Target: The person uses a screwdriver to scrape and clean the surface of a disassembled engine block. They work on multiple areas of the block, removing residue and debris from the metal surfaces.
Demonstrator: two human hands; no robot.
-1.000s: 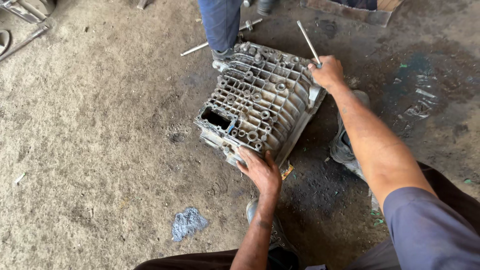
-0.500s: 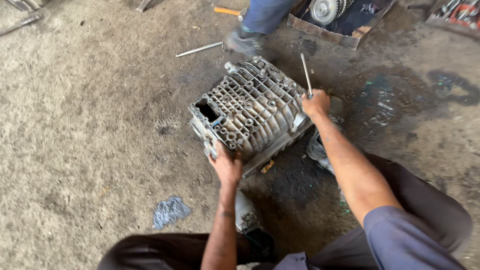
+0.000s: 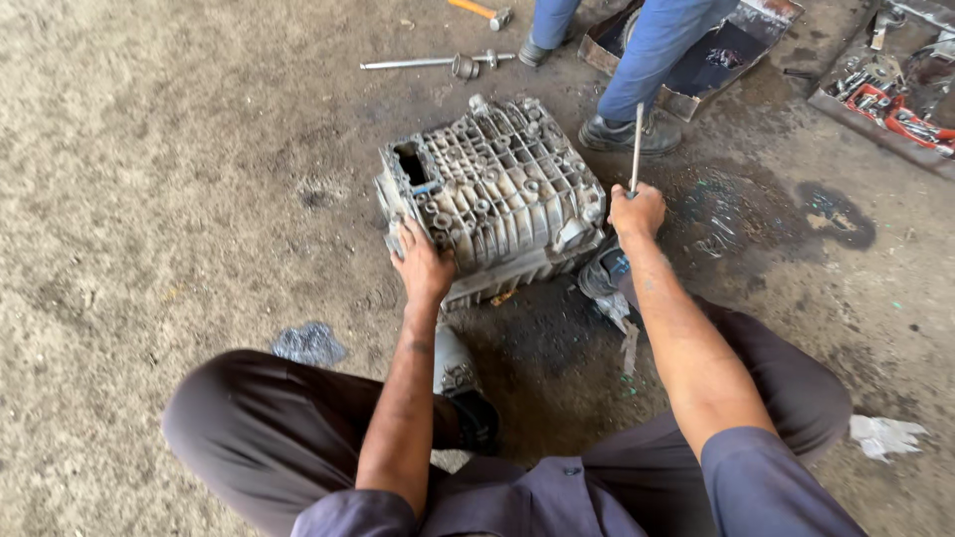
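A grey ribbed metal casing (image 3: 497, 194) lies tilted on the dirty concrete floor in front of me. My left hand (image 3: 423, 267) grips its near left corner. My right hand (image 3: 637, 212) is closed around a thin metal rod (image 3: 637, 147) that stands upright beside the casing's right edge. I am crouched, with my knees and dark trousers at the bottom of the view.
Another person's legs in blue trousers and dark shoes (image 3: 627, 134) stand just behind the casing. A long steel bar (image 3: 438, 63) and a hammer (image 3: 482, 12) lie at the back. Trays of parts (image 3: 890, 99) sit top right. A white rag (image 3: 885, 435) lies right.
The view has swung, so the casing now sits more upright in frame. My left hand has shifted along the casing's near edge to its corner. My right hand still holds the rod.
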